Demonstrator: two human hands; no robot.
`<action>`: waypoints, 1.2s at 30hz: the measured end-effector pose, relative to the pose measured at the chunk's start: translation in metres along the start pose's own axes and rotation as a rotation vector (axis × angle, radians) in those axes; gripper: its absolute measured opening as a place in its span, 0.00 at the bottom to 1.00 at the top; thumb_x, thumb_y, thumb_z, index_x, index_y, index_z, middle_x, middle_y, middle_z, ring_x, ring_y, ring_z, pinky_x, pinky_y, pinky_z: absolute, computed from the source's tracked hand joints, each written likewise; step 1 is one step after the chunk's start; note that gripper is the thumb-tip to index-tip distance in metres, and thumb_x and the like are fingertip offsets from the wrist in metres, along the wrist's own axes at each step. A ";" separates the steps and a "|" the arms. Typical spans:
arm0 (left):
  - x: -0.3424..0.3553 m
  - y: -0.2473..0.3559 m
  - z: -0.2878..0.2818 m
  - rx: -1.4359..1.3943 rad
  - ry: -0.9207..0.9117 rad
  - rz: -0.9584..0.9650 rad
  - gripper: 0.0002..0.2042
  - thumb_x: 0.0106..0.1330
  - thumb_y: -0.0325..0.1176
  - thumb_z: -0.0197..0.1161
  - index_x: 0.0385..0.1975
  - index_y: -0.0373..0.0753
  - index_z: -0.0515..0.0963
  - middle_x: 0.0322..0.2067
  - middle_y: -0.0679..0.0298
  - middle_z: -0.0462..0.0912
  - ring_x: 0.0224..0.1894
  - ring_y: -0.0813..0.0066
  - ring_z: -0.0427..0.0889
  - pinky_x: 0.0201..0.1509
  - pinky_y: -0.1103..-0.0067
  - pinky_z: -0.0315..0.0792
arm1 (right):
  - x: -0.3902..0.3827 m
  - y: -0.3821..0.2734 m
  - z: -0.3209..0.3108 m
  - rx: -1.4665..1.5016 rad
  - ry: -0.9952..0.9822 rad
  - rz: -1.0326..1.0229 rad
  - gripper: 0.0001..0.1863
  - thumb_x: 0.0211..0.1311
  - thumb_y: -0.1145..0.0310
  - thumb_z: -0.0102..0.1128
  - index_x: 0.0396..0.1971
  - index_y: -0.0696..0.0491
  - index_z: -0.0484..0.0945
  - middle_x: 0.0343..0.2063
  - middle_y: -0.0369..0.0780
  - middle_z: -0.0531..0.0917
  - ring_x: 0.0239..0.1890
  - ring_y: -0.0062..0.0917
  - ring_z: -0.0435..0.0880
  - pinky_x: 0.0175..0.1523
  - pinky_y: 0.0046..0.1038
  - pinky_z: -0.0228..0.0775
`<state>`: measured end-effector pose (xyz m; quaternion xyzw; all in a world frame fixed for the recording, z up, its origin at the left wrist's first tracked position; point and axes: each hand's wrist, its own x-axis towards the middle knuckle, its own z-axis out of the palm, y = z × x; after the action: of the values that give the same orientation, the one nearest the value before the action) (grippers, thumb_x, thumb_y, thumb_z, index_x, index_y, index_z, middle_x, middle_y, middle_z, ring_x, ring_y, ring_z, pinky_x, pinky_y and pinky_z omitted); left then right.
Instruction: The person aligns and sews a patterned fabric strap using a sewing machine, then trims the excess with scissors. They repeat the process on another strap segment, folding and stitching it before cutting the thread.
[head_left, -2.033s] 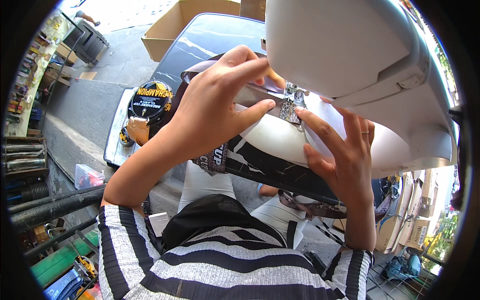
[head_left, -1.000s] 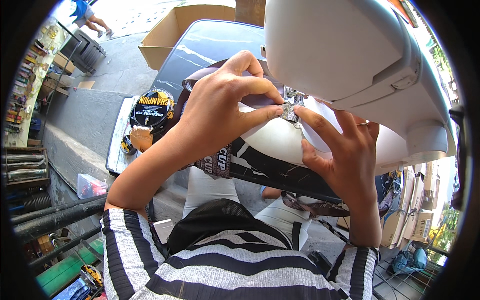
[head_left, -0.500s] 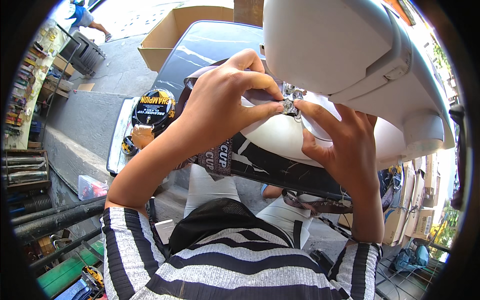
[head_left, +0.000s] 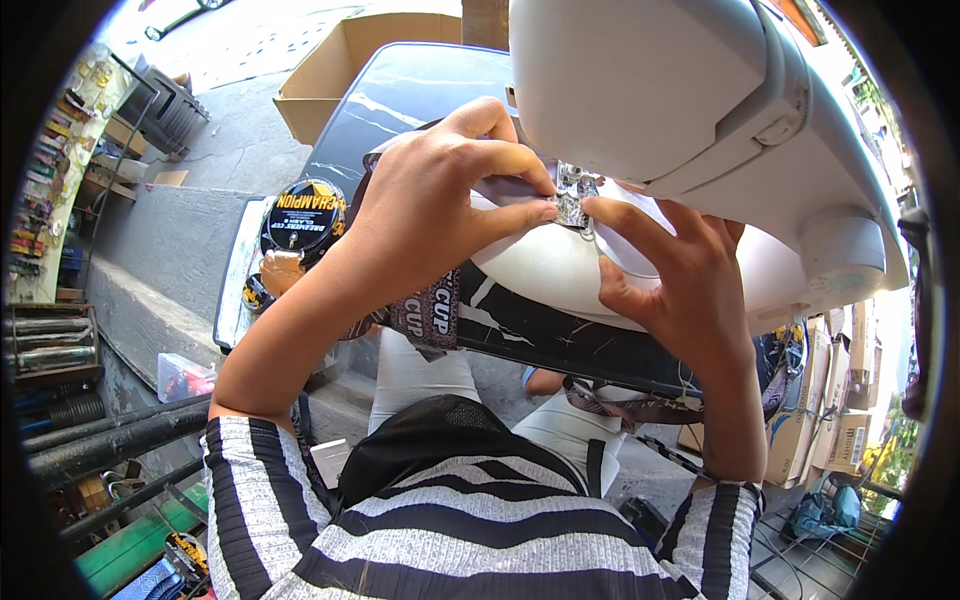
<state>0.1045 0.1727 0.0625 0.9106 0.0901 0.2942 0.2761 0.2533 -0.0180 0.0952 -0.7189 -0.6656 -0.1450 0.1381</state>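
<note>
A white sewing machine [head_left: 640, 90] stands over the black marbled table. At its metal presser foot [head_left: 572, 205], my left hand [head_left: 430, 190] is closed, thumb and index finger pinching what looks like a dark ribbon against the white machine bed [head_left: 540, 265]; the fingertips hide its end. The ribbon's printed length [head_left: 432, 315] hangs over the table's front edge below my left wrist. From the other side my right hand [head_left: 690, 265] reaches in, index fingertip at the metal foot and thumb spread apart, holding nothing I can see. The needle is hidden under the machine head.
Left on the table are a round black-and-gold medal [head_left: 303, 220] and a roll of brown tape [head_left: 283, 270]. An open cardboard box [head_left: 320, 85] stands behind the table. More ribbon [head_left: 640, 408] hangs near my right knee. Flattened cartons [head_left: 800, 420] lean at the right.
Both hands stay at the presser foot, with only slight finger movement. More of the metal foot shows between the fingertips. The view has shifted slightly, and a passer-by at the upper left has gone.
</note>
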 end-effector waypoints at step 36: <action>0.005 -0.003 0.003 0.086 -0.016 -0.024 0.09 0.56 0.41 0.75 0.35 0.48 0.90 0.40 0.60 0.86 0.40 0.63 0.87 0.45 0.72 0.81 | -0.003 0.006 0.016 0.169 0.084 0.124 0.23 0.42 0.69 0.66 0.44 0.43 0.84 0.48 0.43 0.81 0.52 0.39 0.75 0.62 0.43 0.61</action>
<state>0.1104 0.1750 0.0613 0.9228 0.1112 0.2794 0.2408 0.2598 -0.0146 0.0792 -0.7378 -0.6233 -0.1098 0.2346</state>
